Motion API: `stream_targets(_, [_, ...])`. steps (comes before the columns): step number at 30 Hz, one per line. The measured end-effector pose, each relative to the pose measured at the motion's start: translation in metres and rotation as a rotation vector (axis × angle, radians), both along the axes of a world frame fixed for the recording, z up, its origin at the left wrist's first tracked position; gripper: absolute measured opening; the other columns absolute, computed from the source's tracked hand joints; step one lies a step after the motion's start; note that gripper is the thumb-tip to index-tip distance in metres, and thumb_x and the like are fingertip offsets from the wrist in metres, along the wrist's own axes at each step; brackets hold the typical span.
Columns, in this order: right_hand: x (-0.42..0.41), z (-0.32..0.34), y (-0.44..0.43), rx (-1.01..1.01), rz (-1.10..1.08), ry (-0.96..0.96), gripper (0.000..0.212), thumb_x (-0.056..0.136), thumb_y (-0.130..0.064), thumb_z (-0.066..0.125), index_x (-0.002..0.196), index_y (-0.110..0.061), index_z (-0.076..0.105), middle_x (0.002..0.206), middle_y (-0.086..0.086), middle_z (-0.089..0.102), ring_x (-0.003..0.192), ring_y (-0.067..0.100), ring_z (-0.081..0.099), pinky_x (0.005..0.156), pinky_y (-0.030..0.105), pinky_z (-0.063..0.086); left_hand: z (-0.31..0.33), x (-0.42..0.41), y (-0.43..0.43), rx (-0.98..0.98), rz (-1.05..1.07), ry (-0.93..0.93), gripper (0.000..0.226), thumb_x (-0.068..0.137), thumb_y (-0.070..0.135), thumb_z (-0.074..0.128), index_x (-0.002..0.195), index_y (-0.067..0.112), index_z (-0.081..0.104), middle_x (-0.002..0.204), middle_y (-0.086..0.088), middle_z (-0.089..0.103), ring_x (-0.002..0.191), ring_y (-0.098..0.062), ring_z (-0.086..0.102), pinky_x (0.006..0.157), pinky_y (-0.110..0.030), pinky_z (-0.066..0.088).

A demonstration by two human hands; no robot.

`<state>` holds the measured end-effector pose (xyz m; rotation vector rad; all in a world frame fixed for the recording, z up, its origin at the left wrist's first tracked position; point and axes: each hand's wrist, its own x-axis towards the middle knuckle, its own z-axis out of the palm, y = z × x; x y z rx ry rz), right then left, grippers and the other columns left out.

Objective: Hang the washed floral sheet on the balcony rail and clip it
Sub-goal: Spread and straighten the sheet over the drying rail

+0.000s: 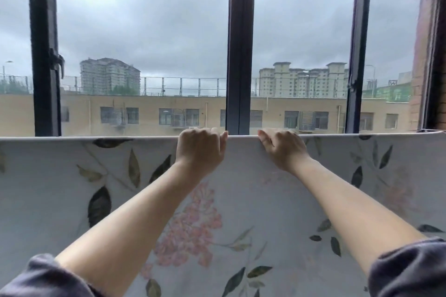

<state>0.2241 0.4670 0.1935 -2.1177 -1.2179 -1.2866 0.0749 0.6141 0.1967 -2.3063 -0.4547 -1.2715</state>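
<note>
across the middle of the view, just in front of the window frame (239,43), hanging of the sheet (241,200) largely done. draped over the rail, top fold straight and level from far left to far right, near face falling smooth toward the bottom of the view. no sight of the rail itself, hidden under the fold.

at the centre of that fold, clamped on the cloth with the left grip (200,146), fingers curled over the top, thumb at the right side. just to the right, clamped likewise with the right grip (281,148), fingers hooked over the far side, thumb pressed on the near face. near each other but apart, a short bare stretch of fold between.

judged as the settling step: evening the drape and pulling the fold snug. no bunching or slack on the near face. far side out of view, so impossible to say how evenly hung front to back.

left to do, by the look of it: the clipping. no clip seen anywhere along the fold, nor in either grip. likely next: freeing one grip to fetch clips with the other kept on the fold, then pinning toward both ends. probably heavy, being washed cloth, and apt to slide toward the longer side until pinned.
</note>
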Motion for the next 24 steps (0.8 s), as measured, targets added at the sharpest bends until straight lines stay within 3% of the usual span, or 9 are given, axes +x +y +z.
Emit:
stream_targets(4, [0.048, -0.002, -0.043, 0.029, 0.024, 0.058, 0.046, 0.087, -0.054, 0.009, 0.066, -0.022, 0.035, 0.078, 0.011, 0.064, 0.08, 0.034, 0.06, 0.073, 0.035, 0.037, -0.002, 0.046, -0.032, -0.059, -0.011, -0.061, 0.054, 0.089, 0.038, 0.022, 0.061, 0.016, 0.062, 0.05, -0.002, 0.058, 0.042, -0.024, 0.054, 0.048, -0.023, 0.024])
stream_targets(6, [0.076, -0.003, -0.067, 0.029, 0.014, 0.078, 0.043, 0.09, -0.049, 0.014, 0.063, -0.021, 0.033, 0.069, 0.005, 0.056, 0.077, 0.032, 0.058, 0.072, 0.034, 0.033, -0.005, 0.079, -0.048, -0.028, -0.037, -0.108, 0.051, 0.087, 0.037, 0.023, 0.054, 0.017, 0.056, 0.045, -0.002, 0.055, 0.037, -0.023, 0.05, 0.047, -0.022, 0.023])
stream_targets(10, [0.133, -0.001, -0.111, 0.039, -0.006, 0.06, 0.036, 0.092, -0.041, 0.023, 0.064, -0.021, 0.035, 0.064, -0.002, 0.05, 0.07, 0.028, 0.054, 0.068, 0.032, 0.03, -0.003, 0.135, -0.092, -0.029, -0.054, -0.083, 0.049, 0.09, 0.037, 0.014, 0.063, 0.021, 0.051, 0.056, 0.0, 0.059, 0.048, -0.023, 0.055, 0.05, -0.025, 0.024])
stream_targets(14, [0.18, -0.002, -0.148, 0.039, -0.002, 0.053, 0.039, 0.092, -0.046, 0.017, 0.058, -0.028, 0.023, 0.055, -0.015, 0.031, 0.059, 0.02, 0.039, 0.066, 0.031, 0.029, -0.004, 0.184, -0.132, -0.008, -0.073, -0.055, 0.048, 0.096, 0.037, 0.019, 0.081, 0.019, 0.06, 0.075, -0.002, 0.065, 0.065, -0.024, 0.06, 0.056, -0.027, 0.029])
stream_targets(20, [0.248, -0.005, -0.2, 0.126, 0.01, 0.068, 0.044, 0.091, -0.044, 0.016, 0.063, -0.017, 0.037, 0.057, -0.008, 0.038, 0.059, 0.02, 0.039, 0.07, 0.032, 0.034, -0.004, 0.245, -0.183, 0.011, -0.079, -0.044, 0.047, 0.094, 0.039, 0.014, 0.081, 0.021, 0.056, 0.076, -0.001, 0.064, 0.06, -0.022, 0.053, 0.052, -0.028, 0.024])
stream_targets(24, [0.283, -0.006, -0.229, 0.149, 0.006, 0.061, 0.042, 0.092, -0.042, 0.019, 0.064, -0.017, 0.037, 0.055, -0.013, 0.033, 0.058, 0.019, 0.037, 0.07, 0.032, 0.035, -0.003, 0.278, -0.212, 0.033, -0.073, -0.033, 0.047, 0.094, 0.04, 0.013, 0.08, 0.02, 0.053, 0.075, -0.001, 0.061, 0.059, -0.021, 0.044, 0.048, -0.026, 0.019])
